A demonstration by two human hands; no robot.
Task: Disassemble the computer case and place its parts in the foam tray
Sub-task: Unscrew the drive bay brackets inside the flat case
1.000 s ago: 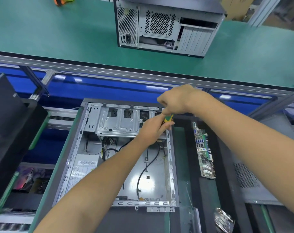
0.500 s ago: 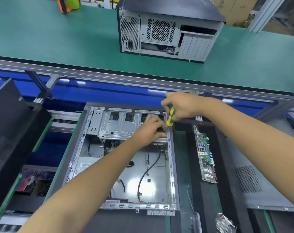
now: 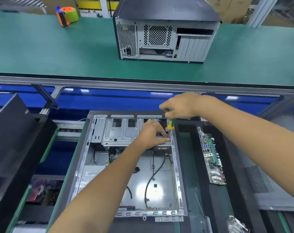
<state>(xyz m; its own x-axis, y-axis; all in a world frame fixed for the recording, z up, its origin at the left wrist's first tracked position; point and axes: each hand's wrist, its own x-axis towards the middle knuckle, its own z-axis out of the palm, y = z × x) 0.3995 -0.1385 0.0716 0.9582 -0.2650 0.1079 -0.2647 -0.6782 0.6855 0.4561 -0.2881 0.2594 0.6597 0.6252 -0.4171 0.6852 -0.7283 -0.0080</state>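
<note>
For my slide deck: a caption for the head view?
Right hand drives a screwdriver into the open case while the left hand steadies the drive cage.

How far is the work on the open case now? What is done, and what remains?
Done: the case lies open with its main bay bare, and a motherboard lies in the foam tray to its right. In hand: the right hand holds a screwdriver at the drive cage, which the left hand steadies. Left: the cage, the cables, and the box at lower left.
</note>
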